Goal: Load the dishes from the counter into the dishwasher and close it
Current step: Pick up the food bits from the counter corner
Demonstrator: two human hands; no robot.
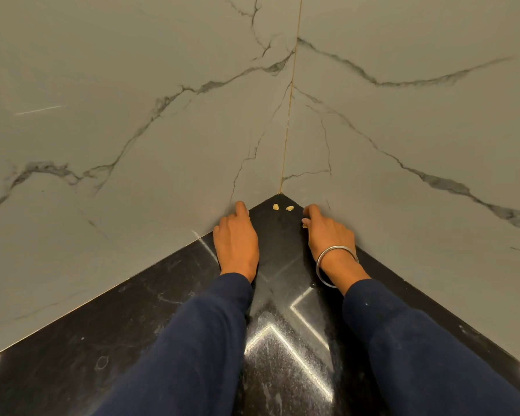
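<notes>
- Head view: left hand (237, 238) and right hand (327, 232) rest on the black counter (132, 340) corner, fingers loosely curled, gripping nothing.
- No dishes or dishwasher visible; loading looks unstarted.

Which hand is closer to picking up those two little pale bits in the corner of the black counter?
Probably the right hand: its fingertips lie nearer the two pale bits and point toward them. The left hand rests against the marble wall, slightly farther off. The margin is small.
</notes>
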